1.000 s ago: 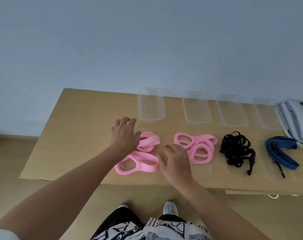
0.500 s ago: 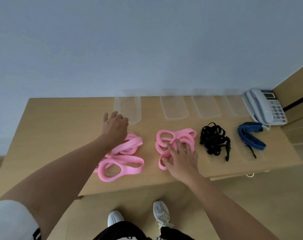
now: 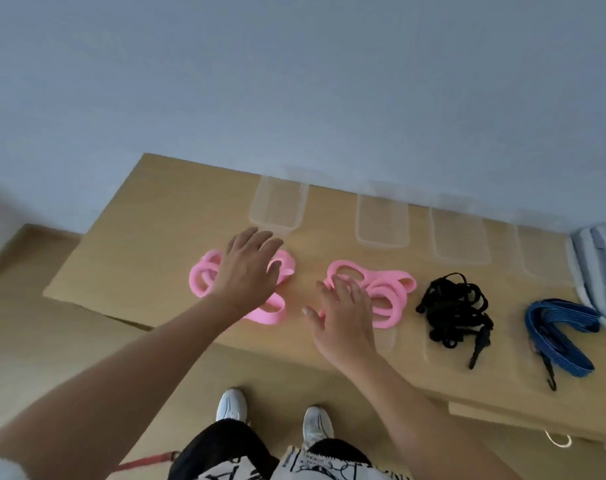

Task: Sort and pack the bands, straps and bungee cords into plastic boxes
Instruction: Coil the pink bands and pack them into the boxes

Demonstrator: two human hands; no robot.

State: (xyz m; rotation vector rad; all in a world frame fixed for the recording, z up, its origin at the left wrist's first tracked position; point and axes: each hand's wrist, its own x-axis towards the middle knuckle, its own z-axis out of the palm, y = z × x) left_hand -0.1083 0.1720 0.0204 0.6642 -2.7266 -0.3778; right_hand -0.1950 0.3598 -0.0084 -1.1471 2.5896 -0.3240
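Clearly, the main risk is tangling: the left heap of pink bands is a loose knot of overlapping loops, and if the left hand closes on only some of them, the rest could drag along, spill at the bench edge, or drop to the floor. That hand lies flat over the heap with fingers spread and straight, gripping nothing that can be seen. The right hand is also spread and relaxed, its fingertips resting on the 9 o'clock side of a second heap of pink bands; it holds nothing. Both heaps are thick, soft-looking rubbery loops in bright pink, lying near the front edge of the bench, so a careless sweep could push them off. To the 3 o'clock side lies a black strap bundle, thin and snarled, with a clip trailing toward the edge; its cords could snag when lifted. Further toward 3 o'clock sits a folded blue bungee cord with a dark hook at its near end, which might catch on neighbours. At 12 o'clock, against the wall, stand four clear plastic boxes in a row, all apparently unfilled and hard to see. A pale telephone sits at the far 3 o'clock end.
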